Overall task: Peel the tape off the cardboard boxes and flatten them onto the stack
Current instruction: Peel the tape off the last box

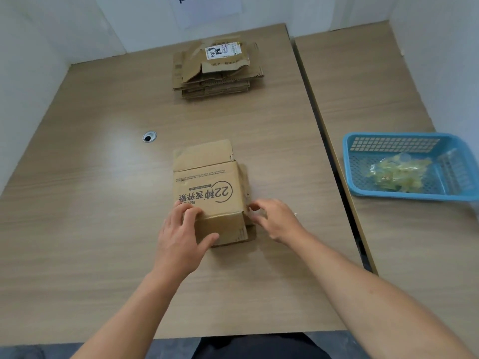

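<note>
A small brown cardboard box point(211, 187) with black printed characters lies on its side in the middle of the wooden table point(90, 177), its far flap open. My left hand point(184, 234) grips the box's near left corner, fingers on top and thumb on the front face. My right hand point(272, 218) is at the box's right side, and its fingertips pinch a thin strip of clear tape point(252, 217) at the right edge. A stack of flattened cardboard boxes point(217, 71) lies at the far side of the table.
A blue plastic basket point(414, 141) holding crumpled clear tape stands on the adjoining table to the right. A round cable hole point(149, 136) sits in the tabletop left of the box. White walls close in the far and left sides.
</note>
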